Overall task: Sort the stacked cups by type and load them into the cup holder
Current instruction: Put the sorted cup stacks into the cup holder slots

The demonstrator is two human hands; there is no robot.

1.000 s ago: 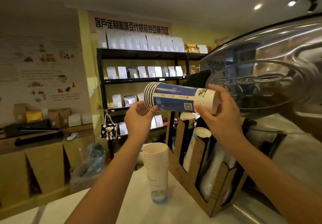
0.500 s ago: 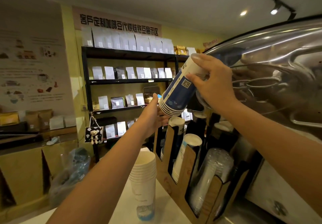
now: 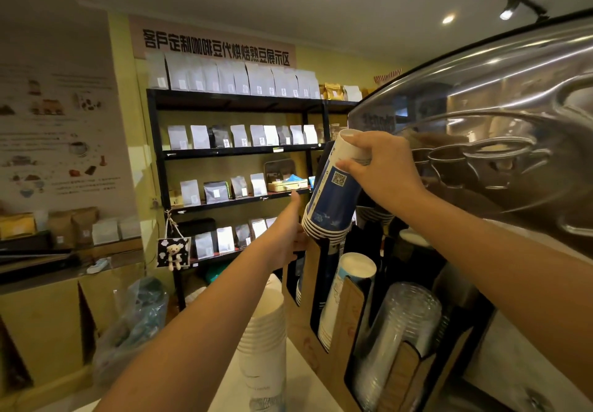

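Note:
My right hand (image 3: 383, 171) grips the base end of a blue and white stack of paper cups (image 3: 333, 193), mouths down, its rims at the top of the far slot of the wooden cup holder (image 3: 313, 283). My left hand (image 3: 285, 235) rests against the holder's far top corner, just under the rims. A second slot holds a white paper cup stack (image 3: 349, 283), and a nearer slot holds clear plastic cups (image 3: 401, 331). A stack of plain white cups (image 3: 266, 331) stands upside down on the counter beside the holder.
A large shiny metal machine (image 3: 500, 142) fills the right side. Black shelves (image 3: 231, 152) with coffee bags line the back wall. A plastic bag (image 3: 134, 322) and brown cartons (image 3: 48, 322) sit low at the left. The white counter (image 3: 231, 389) runs below.
The blue cup stack has swung from lying sideways to nearly upright, mouths down, and come down to the holder's far slot. My left hand let go of its rims and moved to the holder's corner.

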